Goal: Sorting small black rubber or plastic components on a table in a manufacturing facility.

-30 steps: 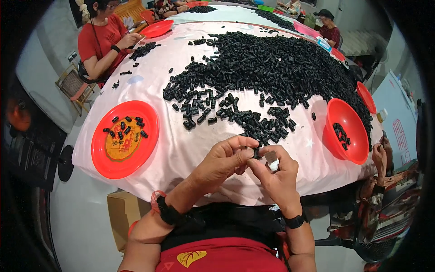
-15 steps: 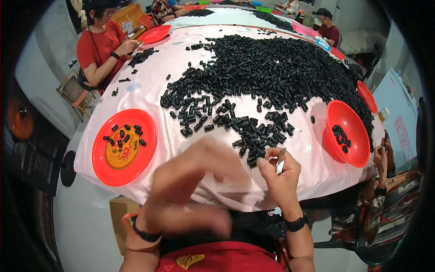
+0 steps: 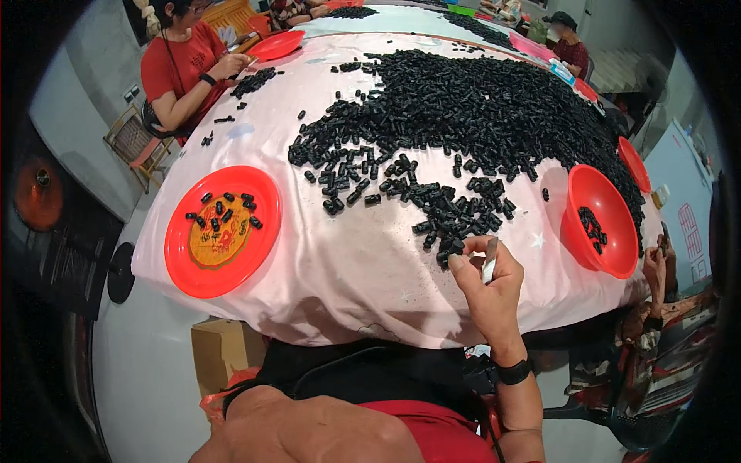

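My right hand [image 3: 492, 289] is at the near tip of the pile of small black ribbed plastic parts [image 3: 478, 108]. Its curled fingers grip a short flat metal blade [image 3: 490, 258] that points up. The thumb and fingertip meet at the nearest black parts [image 3: 450, 248]; whether they pinch one is hard to make out. Low in the picture, close against my red shirt, lies my left hand [image 3: 324, 428]. Only its back and wrist show; the fingers are hidden. A red plate [image 3: 176, 251] with several black parts is at the left, a red bowl [image 3: 610, 224] with more at the right.
Pink cloth [image 3: 340, 270] covers the long table. A cardboard box [image 3: 224, 351] stands below its near edge. One person in red [image 3: 181, 73] works at the left; a co-worker's hands [image 3: 656, 266] show at the right edge. A black fan [image 3: 120, 274] stands at the left.
My left hand has swept down from above the table edge to my body. The right hand stays at the pile's tip with the blade. The whole view has shifted slightly.
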`<action>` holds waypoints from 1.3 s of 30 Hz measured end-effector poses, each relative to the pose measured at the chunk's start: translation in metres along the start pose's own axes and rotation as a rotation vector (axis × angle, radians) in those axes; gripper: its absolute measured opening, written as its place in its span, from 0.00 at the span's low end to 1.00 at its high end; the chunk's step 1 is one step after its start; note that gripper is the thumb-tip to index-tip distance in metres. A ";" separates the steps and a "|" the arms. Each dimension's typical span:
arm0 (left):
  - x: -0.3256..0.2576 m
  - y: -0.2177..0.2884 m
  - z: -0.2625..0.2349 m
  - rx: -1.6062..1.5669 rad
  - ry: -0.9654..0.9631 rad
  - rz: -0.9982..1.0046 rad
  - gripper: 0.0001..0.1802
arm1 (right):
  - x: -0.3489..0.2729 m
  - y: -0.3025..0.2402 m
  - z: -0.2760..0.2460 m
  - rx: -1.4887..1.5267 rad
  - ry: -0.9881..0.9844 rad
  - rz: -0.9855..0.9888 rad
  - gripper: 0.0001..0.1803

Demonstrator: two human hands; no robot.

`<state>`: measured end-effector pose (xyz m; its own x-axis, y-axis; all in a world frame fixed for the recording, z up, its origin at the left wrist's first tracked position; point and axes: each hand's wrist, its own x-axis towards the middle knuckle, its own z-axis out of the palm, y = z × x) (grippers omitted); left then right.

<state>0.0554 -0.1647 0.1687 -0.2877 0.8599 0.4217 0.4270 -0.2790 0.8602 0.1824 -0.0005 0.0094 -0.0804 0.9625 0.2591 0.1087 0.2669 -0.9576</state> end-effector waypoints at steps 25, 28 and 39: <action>0.024 -0.048 -0.036 -0.618 -0.281 0.429 0.07 | -0.002 -0.001 0.012 -0.018 -0.040 0.019 0.08; 0.048 -0.060 -0.044 -0.591 -0.497 0.541 0.07 | -0.003 0.004 0.010 -0.020 -0.034 0.021 0.08; 0.046 -0.083 -0.021 -0.800 -0.338 0.853 0.02 | -0.002 0.001 0.012 -0.017 -0.057 0.012 0.08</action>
<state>-0.0115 -0.1114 0.1230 0.1160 0.3066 0.9447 -0.3139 -0.8911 0.3277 0.1705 -0.0032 0.0064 -0.1350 0.9614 0.2399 0.1267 0.2569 -0.9581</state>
